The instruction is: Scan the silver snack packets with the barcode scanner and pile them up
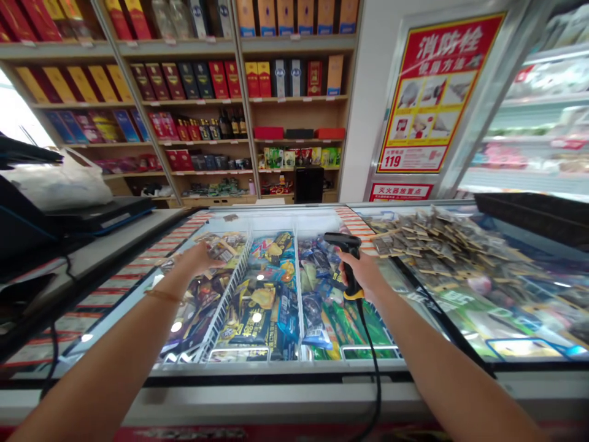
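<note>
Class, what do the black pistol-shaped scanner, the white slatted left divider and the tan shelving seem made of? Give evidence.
Black pistol-shaped scanner: probably hard plastic, mostly matte; its body looks moulded.
White slatted left divider: plastic or coated metal; its thin bars suit both.
Tan shelving: likely wood or wood-look board, dull finish; flat, warm-toned panels.

Your right hand [363, 270] is closed, its fingers curled inward to form the grip, the index finger placed above the others. Behind that grip, your bare right forearm [437, 353] slopes back and down to the right, wrist nearly in line with it. Your left hand [197, 259] is out to the left of the grip, well apart from it, its thumb pointing across toward it and away from the fingers. Your left forearm [119, 353] slants back and down leftward. Blur hides whether your left fingers are pinching.
</note>
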`<action>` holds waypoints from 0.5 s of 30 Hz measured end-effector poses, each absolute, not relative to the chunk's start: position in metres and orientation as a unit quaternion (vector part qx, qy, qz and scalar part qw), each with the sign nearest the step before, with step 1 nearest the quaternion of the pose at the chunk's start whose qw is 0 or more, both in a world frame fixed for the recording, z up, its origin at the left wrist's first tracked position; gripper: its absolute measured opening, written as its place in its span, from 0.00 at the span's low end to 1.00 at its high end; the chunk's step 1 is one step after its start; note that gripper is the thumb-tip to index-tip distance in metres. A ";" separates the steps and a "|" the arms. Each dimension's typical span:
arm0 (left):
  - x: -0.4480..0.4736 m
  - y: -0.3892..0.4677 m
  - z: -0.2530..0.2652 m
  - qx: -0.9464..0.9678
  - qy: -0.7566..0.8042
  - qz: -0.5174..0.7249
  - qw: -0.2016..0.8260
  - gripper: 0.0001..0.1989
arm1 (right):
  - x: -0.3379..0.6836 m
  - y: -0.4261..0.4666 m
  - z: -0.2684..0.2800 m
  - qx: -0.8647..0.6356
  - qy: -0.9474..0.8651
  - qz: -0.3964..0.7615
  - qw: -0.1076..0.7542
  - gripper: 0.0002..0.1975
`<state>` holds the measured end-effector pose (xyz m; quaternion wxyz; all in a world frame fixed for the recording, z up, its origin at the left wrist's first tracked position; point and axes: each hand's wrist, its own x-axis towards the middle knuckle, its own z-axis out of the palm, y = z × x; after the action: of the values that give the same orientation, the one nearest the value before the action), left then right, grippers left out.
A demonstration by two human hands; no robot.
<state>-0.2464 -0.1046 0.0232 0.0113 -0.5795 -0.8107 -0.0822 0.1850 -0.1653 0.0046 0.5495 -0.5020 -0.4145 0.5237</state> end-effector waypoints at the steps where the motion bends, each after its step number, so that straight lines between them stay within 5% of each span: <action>1: -0.240 -0.104 0.025 -0.588 -0.805 -0.079 0.004 0.27 | 0.185 -0.166 0.005 -0.503 -0.411 0.525 0.551 0.12; 5: -0.195 -0.099 0.037 -0.618 -0.757 -0.208 -0.030 0.12 | 0.183 -0.169 0.009 -0.497 -0.406 0.533 0.551 0.11; 11: -0.070 -0.079 0.027 -0.488 -0.616 -0.512 -0.347 0.13 | 0.178 -0.174 0.010 -0.498 -0.424 0.535 0.534 0.10; 15: -0.017 -0.066 0.005 -0.445 -0.527 -0.552 -0.469 0.16 | 0.178 -0.172 0.006 -0.501 -0.455 0.523 0.518 0.11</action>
<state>-0.0166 -0.0660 0.0050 -0.4688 -0.4452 -0.5266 -0.5520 0.1784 -0.1725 0.0060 0.5183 -0.5013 -0.4548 0.5227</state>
